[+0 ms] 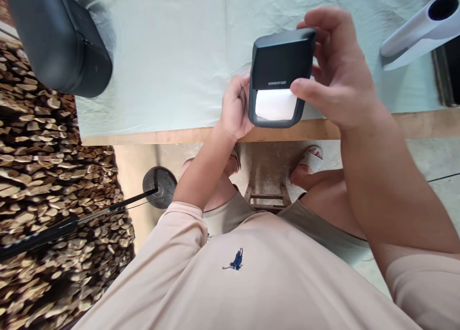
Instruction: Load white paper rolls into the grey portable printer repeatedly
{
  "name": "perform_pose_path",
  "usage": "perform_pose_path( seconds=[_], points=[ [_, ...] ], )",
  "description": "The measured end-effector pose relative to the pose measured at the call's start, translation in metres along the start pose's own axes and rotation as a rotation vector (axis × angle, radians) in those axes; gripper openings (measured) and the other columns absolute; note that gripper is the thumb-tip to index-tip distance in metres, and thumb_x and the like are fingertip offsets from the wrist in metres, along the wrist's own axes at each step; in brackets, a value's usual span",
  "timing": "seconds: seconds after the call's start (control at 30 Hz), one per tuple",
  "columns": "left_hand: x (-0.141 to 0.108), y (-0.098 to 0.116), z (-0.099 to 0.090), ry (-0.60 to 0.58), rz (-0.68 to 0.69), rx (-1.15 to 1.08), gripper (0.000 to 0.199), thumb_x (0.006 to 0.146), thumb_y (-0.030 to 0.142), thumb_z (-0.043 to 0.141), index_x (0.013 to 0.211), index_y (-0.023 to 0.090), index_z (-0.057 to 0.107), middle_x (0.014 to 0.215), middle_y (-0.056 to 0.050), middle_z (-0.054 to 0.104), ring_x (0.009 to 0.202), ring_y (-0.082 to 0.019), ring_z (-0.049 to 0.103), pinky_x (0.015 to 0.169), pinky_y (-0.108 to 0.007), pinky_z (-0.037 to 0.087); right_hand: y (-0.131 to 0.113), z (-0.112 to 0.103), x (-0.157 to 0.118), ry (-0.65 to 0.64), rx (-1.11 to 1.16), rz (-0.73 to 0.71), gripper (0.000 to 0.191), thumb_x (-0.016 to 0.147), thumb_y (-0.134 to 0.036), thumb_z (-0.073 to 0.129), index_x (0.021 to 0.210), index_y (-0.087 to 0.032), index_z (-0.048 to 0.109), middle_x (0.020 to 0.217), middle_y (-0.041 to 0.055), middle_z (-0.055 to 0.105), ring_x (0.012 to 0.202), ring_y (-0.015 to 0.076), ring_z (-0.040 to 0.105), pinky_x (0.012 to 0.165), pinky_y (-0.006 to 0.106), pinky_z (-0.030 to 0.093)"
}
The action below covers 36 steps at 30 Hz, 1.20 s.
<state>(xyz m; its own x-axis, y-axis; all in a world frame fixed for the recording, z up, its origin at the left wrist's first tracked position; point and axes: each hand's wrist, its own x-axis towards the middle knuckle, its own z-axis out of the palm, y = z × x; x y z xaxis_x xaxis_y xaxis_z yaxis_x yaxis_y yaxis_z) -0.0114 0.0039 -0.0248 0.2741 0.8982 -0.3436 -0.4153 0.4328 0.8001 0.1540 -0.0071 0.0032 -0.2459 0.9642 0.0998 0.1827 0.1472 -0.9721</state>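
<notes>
A dark label printer (282, 59) marked NIIMBOT is held up over the near edge of the cloth-covered table. White label paper (275, 104) shows in the opening at its lower end. My left hand (236, 104) grips the printer's left side, its fingers partly hidden behind the body. On the other side my right hand (336, 71) holds the right edge, thumb at the border of the paper opening and fingers curled round the upper corner.
A black case (61, 42) stands at the table's left end. At the right, a white roll (420, 30) lies beside a dark framed object (447, 73). Below are a round stand base (158, 188) with a pole, stacked firewood (53, 162) and a wooden stool (268, 198).
</notes>
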Motion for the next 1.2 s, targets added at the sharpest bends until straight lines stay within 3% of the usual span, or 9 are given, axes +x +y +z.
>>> perform_pose_path(
  seconds=[0.2, 0.3, 0.47, 0.57, 0.63, 0.77, 0.93, 1.13, 1.2],
  points=[
    [0.004, -0.003, -0.001, -0.065, 0.011, -0.015, 0.021, 0.074, 0.025, 0.035, 0.07, 0.011, 0.049, 0.076, -0.001, 0.054, 0.111, -0.013, 0.039, 0.085, -0.017, 0.042, -0.01, -0.005, -0.003, -0.026, -0.126, 0.034, 0.067, 0.054, -0.027, 0.056, 0.112, -0.029, 0.022, 0.113, -0.0036, 0.031, 0.096, -0.0042, 0.038, 0.077, 0.004, 0.039],
    [0.001, 0.001, 0.005, -0.125, -0.011, -0.017, 0.027, 0.075, 0.029, 0.032, 0.084, 0.011, 0.05, 0.087, 0.001, 0.053, 0.113, -0.013, 0.037, 0.086, -0.02, 0.042, -0.017, -0.008, -0.002, 0.128, -0.212, 0.009, 0.062, 0.053, -0.034, 0.057, 0.109, -0.026, 0.03, 0.109, -0.0037, 0.034, 0.095, -0.0032, 0.039, 0.067, 0.003, 0.036],
    [-0.007, 0.01, 0.016, -0.286, -0.075, 0.03, 0.031, 0.073, 0.033, 0.037, 0.1, 0.021, 0.045, 0.091, 0.001, 0.054, 0.102, -0.015, 0.046, 0.076, -0.023, 0.044, -0.024, -0.008, 0.002, 0.376, -0.23, -0.169, 0.04, 0.073, -0.046, 0.027, 0.1, -0.016, 0.031, 0.101, -0.0015, 0.032, 0.055, -0.0124, 0.033, 0.047, 0.01, 0.028],
    [-0.009, 0.011, 0.019, -0.32, -0.086, 0.059, 0.026, 0.07, 0.025, 0.042, 0.096, 0.027, 0.047, 0.087, 0.001, 0.056, 0.086, -0.015, 0.052, 0.067, -0.024, 0.044, -0.024, -0.007, 0.003, 0.432, -0.155, -0.192, 0.036, 0.076, -0.044, 0.019, 0.097, -0.014, 0.022, 0.101, 0.0009, 0.028, 0.065, -0.0088, 0.043, 0.052, 0.01, 0.036],
    [-0.008, 0.011, 0.02, -0.315, -0.093, 0.06, 0.025, 0.071, 0.027, 0.039, 0.094, 0.029, 0.047, 0.088, 0.002, 0.056, 0.084, -0.016, 0.051, 0.069, -0.026, 0.043, -0.025, -0.007, 0.002, 0.474, -0.328, -0.148, 0.034, 0.077, -0.042, 0.02, 0.095, -0.013, 0.021, 0.099, 0.0007, 0.028, 0.067, -0.0105, 0.041, 0.054, 0.008, 0.034],
    [-0.008, 0.01, 0.021, -0.286, -0.076, 0.109, 0.03, 0.071, 0.026, 0.039, 0.101, 0.031, 0.044, 0.088, 0.004, 0.056, 0.078, -0.012, 0.054, 0.064, -0.021, 0.043, -0.027, -0.011, -0.003, 0.275, -0.82, -0.016, 0.028, 0.072, -0.038, 0.032, 0.087, -0.016, 0.041, 0.082, -0.0046, 0.042, 0.058, -0.0103, 0.027, 0.055, 0.01, 0.026],
    [-0.011, 0.011, 0.025, -0.208, 0.02, 0.308, 0.039, 0.07, 0.027, 0.035, 0.109, 0.021, 0.04, 0.082, 0.001, 0.052, 0.067, -0.006, 0.055, 0.059, -0.017, 0.045, -0.024, -0.01, -0.007, 0.061, -1.001, 0.154, 0.033, 0.062, -0.046, 0.042, 0.093, -0.034, 0.046, 0.069, -0.0025, 0.045, 0.057, -0.0057, 0.016, 0.062, 0.016, 0.026],
    [-0.011, 0.012, 0.023, -0.344, -0.039, 0.178, 0.026, 0.073, 0.022, 0.036, 0.098, 0.022, 0.043, 0.084, 0.001, 0.052, 0.069, -0.007, 0.054, 0.06, -0.018, 0.044, -0.032, -0.005, -0.009, 0.007, -0.99, 0.215, 0.04, 0.061, -0.041, 0.043, 0.1, -0.04, 0.038, 0.088, -0.0079, 0.049, 0.072, 0.0024, 0.04, 0.072, 0.028, 0.035],
    [-0.01, 0.011, 0.022, -0.366, -0.043, 0.135, 0.022, 0.073, 0.022, 0.036, 0.093, 0.023, 0.045, 0.083, 0.001, 0.053, 0.069, -0.008, 0.053, 0.059, -0.019, 0.044, -0.039, -0.004, -0.011, 0.008, -0.945, 0.19, 0.041, 0.06, -0.037, 0.044, 0.101, -0.038, 0.038, 0.092, -0.0101, 0.048, 0.078, 0.0027, 0.044, 0.07, 0.023, 0.037]
  ],
)
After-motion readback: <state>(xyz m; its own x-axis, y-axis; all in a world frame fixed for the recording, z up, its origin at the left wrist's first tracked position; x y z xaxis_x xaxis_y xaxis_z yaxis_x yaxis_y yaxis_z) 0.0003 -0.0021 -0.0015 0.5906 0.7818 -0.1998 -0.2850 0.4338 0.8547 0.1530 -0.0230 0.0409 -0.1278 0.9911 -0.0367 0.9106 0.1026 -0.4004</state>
